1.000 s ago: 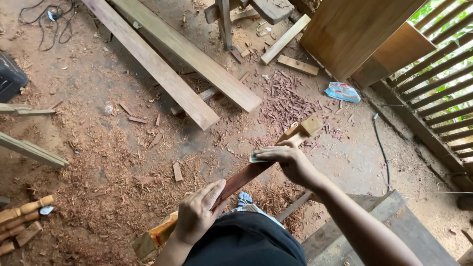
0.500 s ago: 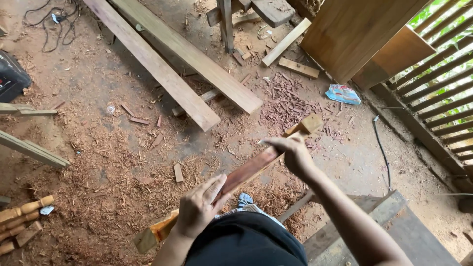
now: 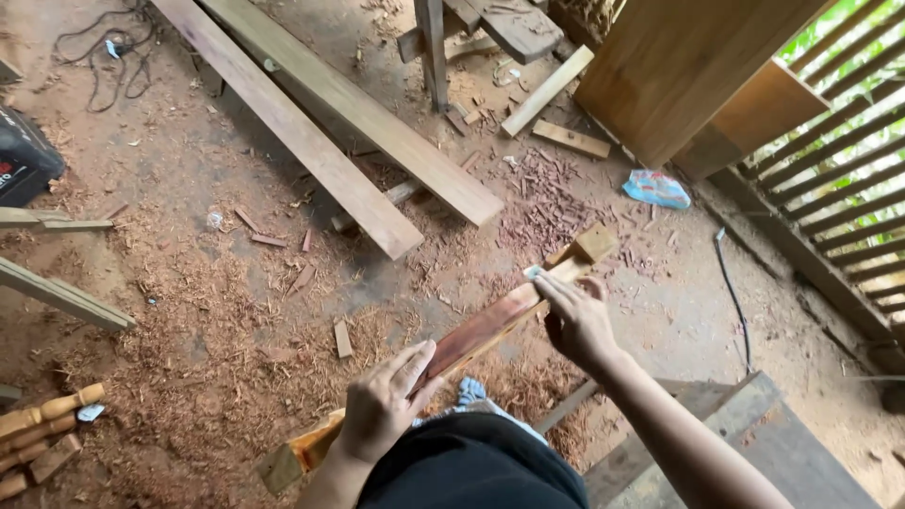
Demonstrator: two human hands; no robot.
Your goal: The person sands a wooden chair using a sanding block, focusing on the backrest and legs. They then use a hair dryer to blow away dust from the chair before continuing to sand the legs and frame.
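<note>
While the left hand (image 3: 382, 405) is closed around the lower part of a reddish wooden slat (image 3: 471, 337) at bottom centre, the right hand (image 3: 577, 320) pinches grey sandpaper (image 3: 534, 271) against its upper end, near one blue wrapper (image 3: 657, 189) and two long planks (image 3: 349, 123) on the sawdust floor (image 3: 189, 320).

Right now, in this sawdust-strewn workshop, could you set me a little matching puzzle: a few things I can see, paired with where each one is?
Things:
1. reddish-brown wooden strip
2. crumpled blue plastic bag
3. turned pale wooden spindles
4. tangled black cable

Places:
A. top left, on the dirt floor
B. held between both hands
C. bottom left corner
D. near the slatted wall, right

Pairs: 1-B, 2-D, 3-C, 4-A
</note>
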